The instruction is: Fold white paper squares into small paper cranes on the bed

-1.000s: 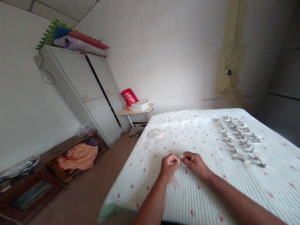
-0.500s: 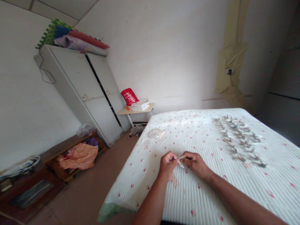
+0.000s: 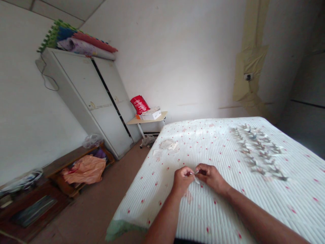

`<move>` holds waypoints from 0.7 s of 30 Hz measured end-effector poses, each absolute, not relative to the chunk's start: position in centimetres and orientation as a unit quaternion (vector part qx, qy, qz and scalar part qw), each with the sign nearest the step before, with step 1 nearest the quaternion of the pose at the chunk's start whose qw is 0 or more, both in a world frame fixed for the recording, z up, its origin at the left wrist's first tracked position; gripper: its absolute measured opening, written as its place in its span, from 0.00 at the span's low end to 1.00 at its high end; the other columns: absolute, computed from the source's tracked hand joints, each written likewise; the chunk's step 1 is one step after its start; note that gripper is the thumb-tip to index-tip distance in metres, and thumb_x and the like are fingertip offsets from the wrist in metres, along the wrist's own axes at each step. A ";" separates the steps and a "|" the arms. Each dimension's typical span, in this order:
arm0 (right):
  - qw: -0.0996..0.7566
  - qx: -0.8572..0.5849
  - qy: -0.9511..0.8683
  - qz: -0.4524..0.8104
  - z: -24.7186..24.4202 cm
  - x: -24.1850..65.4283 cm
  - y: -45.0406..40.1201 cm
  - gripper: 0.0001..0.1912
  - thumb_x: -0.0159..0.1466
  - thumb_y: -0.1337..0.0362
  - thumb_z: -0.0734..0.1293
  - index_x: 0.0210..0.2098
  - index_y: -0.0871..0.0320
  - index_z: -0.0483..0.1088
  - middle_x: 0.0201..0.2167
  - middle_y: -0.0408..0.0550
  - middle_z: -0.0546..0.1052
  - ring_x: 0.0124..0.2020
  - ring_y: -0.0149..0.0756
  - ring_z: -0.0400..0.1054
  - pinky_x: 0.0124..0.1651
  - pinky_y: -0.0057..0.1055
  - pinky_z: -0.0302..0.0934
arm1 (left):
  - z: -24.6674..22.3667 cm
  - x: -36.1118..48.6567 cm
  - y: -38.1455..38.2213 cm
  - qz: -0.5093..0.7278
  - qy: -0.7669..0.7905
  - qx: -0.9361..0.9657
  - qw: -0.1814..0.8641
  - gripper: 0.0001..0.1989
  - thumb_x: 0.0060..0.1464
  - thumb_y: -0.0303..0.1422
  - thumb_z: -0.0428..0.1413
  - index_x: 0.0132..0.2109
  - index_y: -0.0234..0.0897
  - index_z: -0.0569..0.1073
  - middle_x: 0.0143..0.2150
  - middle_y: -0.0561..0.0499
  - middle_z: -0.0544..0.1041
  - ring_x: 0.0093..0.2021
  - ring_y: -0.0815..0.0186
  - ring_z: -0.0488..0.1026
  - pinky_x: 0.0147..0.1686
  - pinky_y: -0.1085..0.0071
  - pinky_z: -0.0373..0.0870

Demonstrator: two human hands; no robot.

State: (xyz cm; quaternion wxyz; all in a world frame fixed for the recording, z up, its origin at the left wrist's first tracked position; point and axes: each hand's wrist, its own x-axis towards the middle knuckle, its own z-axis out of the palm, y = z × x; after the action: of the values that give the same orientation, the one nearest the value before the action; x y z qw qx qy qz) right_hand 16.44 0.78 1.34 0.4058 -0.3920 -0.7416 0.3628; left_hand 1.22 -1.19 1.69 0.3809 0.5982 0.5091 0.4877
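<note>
My left hand [image 3: 183, 177] and my right hand [image 3: 210, 176] meet over the near part of the bed, fingertips almost touching. Both pinch a small piece of folded paper [image 3: 196, 180], pale and partly hidden by the fingers. Its exact shape is too small to make out. To the right on the quilt [image 3: 203, 210] stand several rows of small folded paper cranes [image 3: 264, 154], greyish with pointed tips. Flat pale paper sheets [image 3: 169, 144] lie near the bed's left edge, beyond my left hand.
A small side table [image 3: 161, 117] holds a red bag [image 3: 139, 104] and a white box [image 3: 151, 115]. At the left stand a grey cabinet [image 3: 73, 88] with rolled mats [image 3: 86, 47] on top and a low wooden unit [image 3: 63, 162] with an orange plastic bag [image 3: 86, 168].
Both hands stay in nearly the same place over the quilt. The fingers have shifted slightly on the paper, and less of it shows between them.
</note>
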 end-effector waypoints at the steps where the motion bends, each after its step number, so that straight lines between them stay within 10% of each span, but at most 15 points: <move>1: 0.405 -0.393 -0.747 0.352 1.5 16.5 0.7 0.04 0.54 0.65 0.62 0.25 0.59 0.66 0.19 0.39 0.65 0.21 0.26 0.58 0.24 0.23 0.52 | 1.7 1.2 -1.2 0.487 0.511 0.598 0.381 0.03 0.36 0.25 0.51 0.23 0.32 0.70 0.19 0.56 0.67 0.22 0.73 0.62 0.24 0.78 0.57; 21: 0.428 -0.397 -0.732 0.350 1.3 16.3 0.8 0.06 0.56 0.63 0.61 0.25 0.59 0.65 0.21 0.41 0.68 0.23 0.28 0.60 0.27 0.23 0.55 | 1.6 1.1 -1.1 0.510 0.513 0.551 0.416 0.09 0.38 0.29 0.55 0.29 0.30 0.76 0.23 0.51 0.75 0.24 0.70 0.67 0.26 0.76 0.61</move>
State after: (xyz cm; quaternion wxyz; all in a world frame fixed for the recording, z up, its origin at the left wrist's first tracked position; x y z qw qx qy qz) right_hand 16.33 0.81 1.32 0.4282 -0.3974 -0.7325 0.3495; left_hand 1.06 -1.14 1.62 0.4159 0.5511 0.5133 0.5097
